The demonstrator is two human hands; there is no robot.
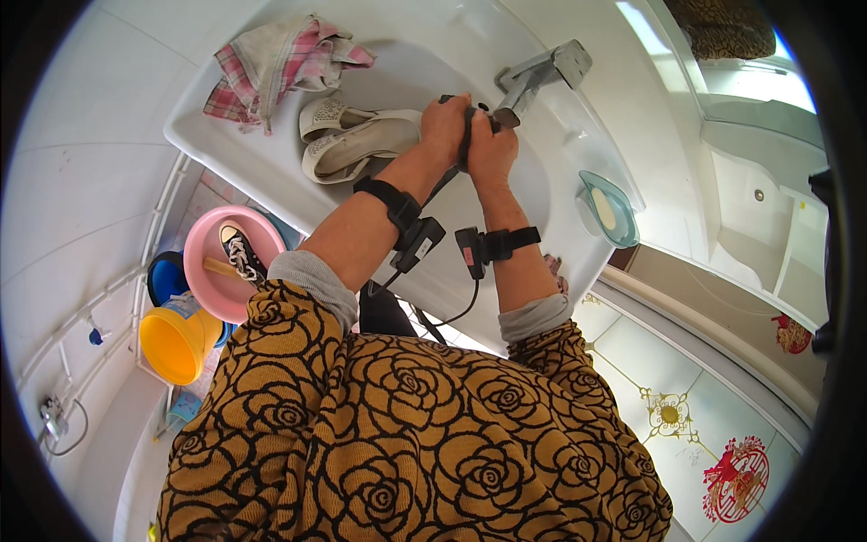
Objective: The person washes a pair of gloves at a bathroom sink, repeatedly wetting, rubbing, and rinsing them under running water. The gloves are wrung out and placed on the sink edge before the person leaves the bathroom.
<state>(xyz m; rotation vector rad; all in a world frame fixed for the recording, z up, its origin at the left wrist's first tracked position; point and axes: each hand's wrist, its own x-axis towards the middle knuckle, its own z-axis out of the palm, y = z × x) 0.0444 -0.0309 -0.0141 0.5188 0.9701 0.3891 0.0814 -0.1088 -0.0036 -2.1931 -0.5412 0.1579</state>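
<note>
Both of my hands meet over the white washbasin point(379, 51), just below the metal faucet point(525, 88). My left hand point(447, 125) and my right hand point(493, 146) are closed around a dark, limp, strip-like thing point(466, 139); fingers hide most of it, and its kind is unclear. To the left of my left hand, a pair of white flat shoes point(362, 139) lies in the bowl, one against the other. A crumpled pink plaid cloth point(288, 68) drapes over the basin's left rim. Black straps with small devices circle both forearms.
A teal soap dish point(626, 227) with pale soap sits on the right rim. Down to the left, a pink basin point(192, 264) holds a black-and-white sneaker point(238, 251) and a wooden stick. Beside it a yellow bucket point(173, 345) lies tilted. Pipes run along the left wall.
</note>
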